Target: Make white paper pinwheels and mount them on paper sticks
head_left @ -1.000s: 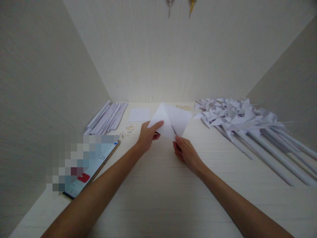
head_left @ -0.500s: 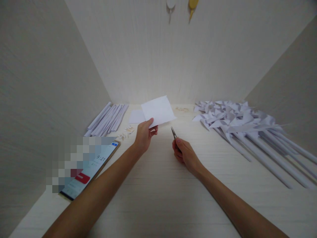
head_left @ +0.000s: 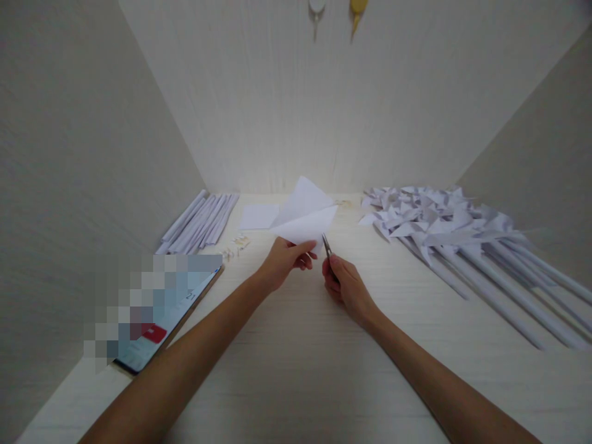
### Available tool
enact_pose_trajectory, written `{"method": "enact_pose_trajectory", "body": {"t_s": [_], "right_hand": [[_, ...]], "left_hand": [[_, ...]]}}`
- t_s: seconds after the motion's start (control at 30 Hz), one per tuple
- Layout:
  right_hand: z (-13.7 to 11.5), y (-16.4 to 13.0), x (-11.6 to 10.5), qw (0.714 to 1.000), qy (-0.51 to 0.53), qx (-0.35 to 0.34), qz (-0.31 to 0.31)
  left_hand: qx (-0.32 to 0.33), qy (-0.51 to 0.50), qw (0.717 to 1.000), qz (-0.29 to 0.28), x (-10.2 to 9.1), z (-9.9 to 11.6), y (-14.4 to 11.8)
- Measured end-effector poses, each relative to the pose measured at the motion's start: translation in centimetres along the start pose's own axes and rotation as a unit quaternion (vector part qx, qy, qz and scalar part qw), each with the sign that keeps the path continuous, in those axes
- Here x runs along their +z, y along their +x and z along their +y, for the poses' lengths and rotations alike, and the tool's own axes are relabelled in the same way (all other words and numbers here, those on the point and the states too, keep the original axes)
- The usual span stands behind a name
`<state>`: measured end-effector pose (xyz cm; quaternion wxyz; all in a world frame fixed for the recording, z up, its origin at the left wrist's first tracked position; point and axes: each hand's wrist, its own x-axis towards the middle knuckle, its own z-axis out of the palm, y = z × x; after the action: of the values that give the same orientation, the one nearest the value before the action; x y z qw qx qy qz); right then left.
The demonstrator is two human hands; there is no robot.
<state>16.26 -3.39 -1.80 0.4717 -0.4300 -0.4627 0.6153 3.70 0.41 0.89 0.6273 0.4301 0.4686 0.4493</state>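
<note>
paper in l hand over pale tbl, grey walls around

A lit smartphone lies on the bench, its screen partly pixelated. Beyond the phone lie rolled paper tubes; far right of it, heaped paper pinwheels. High beyond it, the back wall bears white and yellow hook-like fittings.

The view was dim, brightest low on the back wall, the near tabletop in soft shadow. Fine detail was smeared, perhaps by noise; pixel blocks masked part of the phone.
</note>
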Motion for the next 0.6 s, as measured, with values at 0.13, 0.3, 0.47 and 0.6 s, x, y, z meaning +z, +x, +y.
{"method": "enact_pose_trajectory", "body": {"t_s": [0.13,0.3,0.47,0.6], "right_hand": [[0.04,0.0,0.03,1.0,0.009,0.001,0.007],[-0.12,-0.15,0.06,1.0,0.005,0.006,0.001],[-0.17,-0.22,0.09,1.0,-0.002,0.003,-0.01],[-0.05,-0.19,0.12,1.0,-0.014,-0.003,-0.014]], "left_hand": [[0.033,0.023,0.999,0.027,-0.38,0.07,0.24],[0.049,-0.024,0.998,0.031,-0.61,0.55,0.41],[0.056,-0.005,0.998,0.027,-0.27,0.63,-0.01],[0.067,0.031,0.997,0.036,-0.05,0.46,-0.29]]}}
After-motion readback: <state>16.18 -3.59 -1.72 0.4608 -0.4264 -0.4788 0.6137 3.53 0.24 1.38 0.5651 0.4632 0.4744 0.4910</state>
